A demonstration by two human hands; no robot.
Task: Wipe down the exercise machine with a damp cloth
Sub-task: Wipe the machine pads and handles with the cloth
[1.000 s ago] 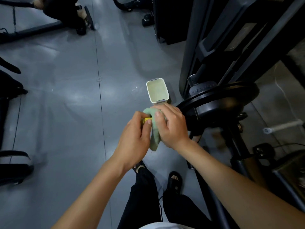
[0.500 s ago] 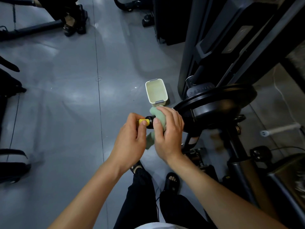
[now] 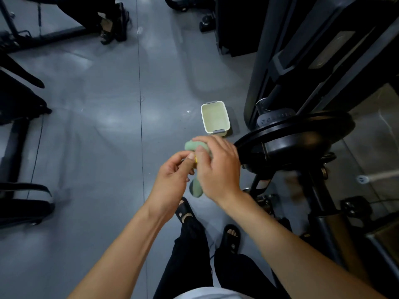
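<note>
My right hand [image 3: 218, 169] is closed on a pale green cloth [image 3: 197, 188], which is wrapped over a small handle with a yellow end [image 3: 195, 159]; one end of the cloth hangs down below the hand. My left hand [image 3: 172, 180] pinches that yellow end with thumb and fingers. Both hands are just left of the exercise machine's black weight plate [image 3: 302, 134]. The handle's black part is hidden under the cloth.
An open cream container [image 3: 214, 119] stands on the grey floor just beyond my hands. The machine's dark upright frame [image 3: 280, 61] rises at right. Other black machine parts [image 3: 19, 190] line the left edge. My sandalled feet [image 3: 231, 236] are below.
My right hand has slid the cloth left over the handle, covering the black part that showed half a second ago. The left hand stays on the yellow end.
</note>
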